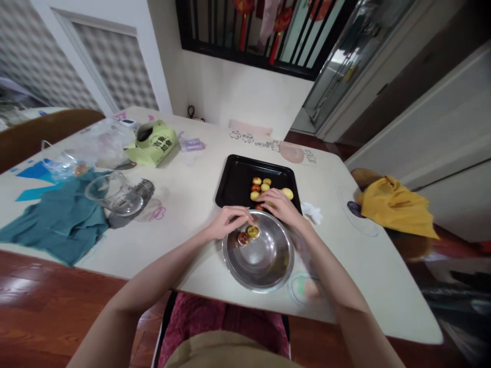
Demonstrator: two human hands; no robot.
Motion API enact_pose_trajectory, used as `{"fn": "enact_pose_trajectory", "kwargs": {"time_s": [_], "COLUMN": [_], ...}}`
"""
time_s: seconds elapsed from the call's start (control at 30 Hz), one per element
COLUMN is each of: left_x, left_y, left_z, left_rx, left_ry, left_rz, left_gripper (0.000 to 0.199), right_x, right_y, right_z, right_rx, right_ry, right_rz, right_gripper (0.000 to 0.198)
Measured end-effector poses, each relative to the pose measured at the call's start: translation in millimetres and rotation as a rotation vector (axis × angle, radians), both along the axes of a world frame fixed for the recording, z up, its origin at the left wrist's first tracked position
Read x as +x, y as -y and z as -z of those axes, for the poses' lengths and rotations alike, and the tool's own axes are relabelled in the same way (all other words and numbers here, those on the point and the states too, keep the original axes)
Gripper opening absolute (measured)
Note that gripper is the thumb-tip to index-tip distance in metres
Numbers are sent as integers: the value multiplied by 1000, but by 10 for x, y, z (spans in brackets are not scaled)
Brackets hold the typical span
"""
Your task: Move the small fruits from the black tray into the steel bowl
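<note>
1. The metal bowl point(264, 271) sits near the front edge of the surface point(192, 191), close to the person's lap. A forearm pressing or dragging on its rim could tip or slide it.

2. The left hand point(228, 222) is over the bowl's far left rim, its fingers bent and fairly close together. I cannot tell whether they pinch anything. If a small thing is held there, a loose fingertip grip could let it fall onto the rim and bounce outside.

3. A reddish-brown fruit point(243, 238) and a yellow fruit point(253, 232) lie side by side in the bowl, below the left fingertips. The smooth, sloping wall could let them roll if the bowl is jolted.

4. The right hand point(282, 205) is over the near right part of the black tray point(238, 179), fingers slightly spread and curved down. Whether it grips a fruit is hidden. Those fingers could nudge the neighbouring cluster of small fruits point(255, 196) and scatter it across the flat tray.

5. A larger yellow fruit point(287, 193) lies just beyond the right hand, near the tray's right side. A sideways brush of the knuckles might roll it against the low rim.

6. The crumpled tissue point(312, 212) beside the tray's near right corner lies close to the right wrist; a sweeping arm might drag it along.
</note>
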State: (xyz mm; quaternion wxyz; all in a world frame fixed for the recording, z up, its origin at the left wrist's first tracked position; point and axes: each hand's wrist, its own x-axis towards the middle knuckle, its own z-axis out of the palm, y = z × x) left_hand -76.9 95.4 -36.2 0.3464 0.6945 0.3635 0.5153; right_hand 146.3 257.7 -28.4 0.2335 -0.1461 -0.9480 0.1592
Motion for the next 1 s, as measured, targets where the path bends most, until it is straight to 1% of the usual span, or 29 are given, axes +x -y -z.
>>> {"fn": "enact_pose_trajectory", "kwargs": {"time_s": [0.07, 0.27, 0.43, 0.53, 0.6, 0.7, 0.87, 1.0], "left_x": [6, 19, 14, 9, 5, -3, -16, -32], "left_y": [13, 28, 24, 25, 23, 21, 18, 10], "left_z": [-4, 10, 28, 33, 37, 42, 63, 103], "left_rx": [-35, -88, -59, -67, -67, -59, -73, -65], "left_ry": [9, 35, 107, 118, 125, 130, 125, 125], "left_rz": [-2, 1, 34, 33, 33, 37, 33, 38], "left_gripper": [50, 55, 50, 47, 45, 44, 46, 44], "right_x": [-26, 65, 83, 58, 48, 54, 82, 75], "right_y": [-10, -32, -5, 16, 14, -11, -63, -54], "right_z": [36, 99, 44, 8, -4, -6, 2, 10], "right_rx": [8, 20, -3, 1, 0, -13, -67, -86], "right_ry": [44, 49, 219, 266, 271, 252, 171, 185], "right_rz": [-24, -48, -14, -24, -37, -53, -17, 5], "right_gripper": [26, 20, 36, 40, 38, 30, 23, 22]}}
